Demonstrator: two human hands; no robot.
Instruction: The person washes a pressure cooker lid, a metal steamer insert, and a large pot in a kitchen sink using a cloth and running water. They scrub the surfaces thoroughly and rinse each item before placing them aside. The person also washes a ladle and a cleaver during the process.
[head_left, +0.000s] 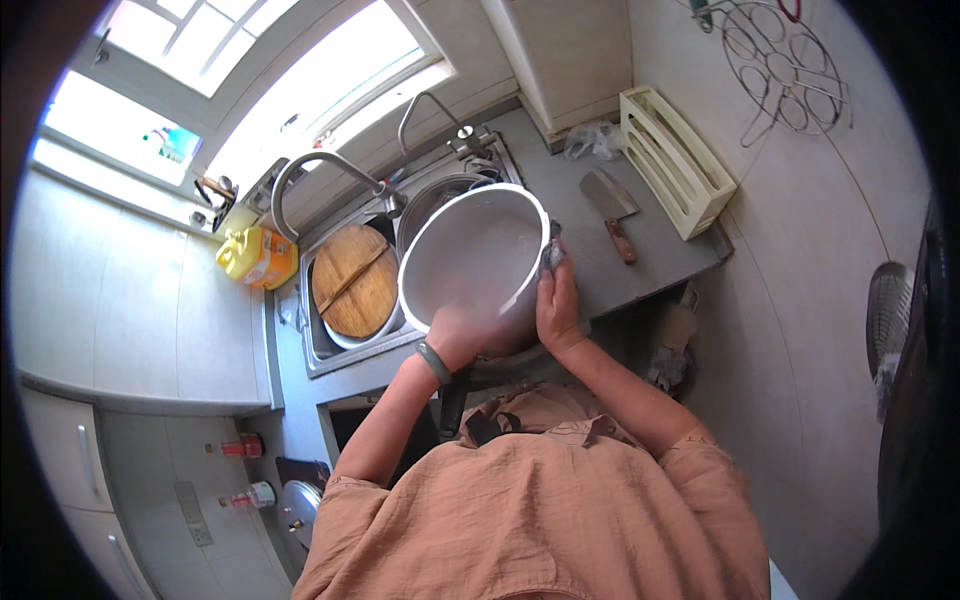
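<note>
A large metal pot (480, 247) with a bright rim is tilted towards me, over the counter edge beside the sink. A black handle (452, 401) extends below it, towards my body. My right hand (559, 304) supports the pot's right side, and a grey scrubber or cloth (553, 255) sits at its fingertips. My left hand (459, 330) reaches over the near rim, a bangle (433, 361) on its wrist. Its fingers are blurred against the pot's interior, so their grip and anything in them cannot be made out.
A round wooden lid (355, 281) covers a white basin in the left sink bowl. Behind the pot, a metal basin (435, 202) sits under two taps. On the right counter lie a cleaver (611, 210), a plastic bag (592, 140) and a cream rack (675, 161). A yellow jug (259, 257) stands left.
</note>
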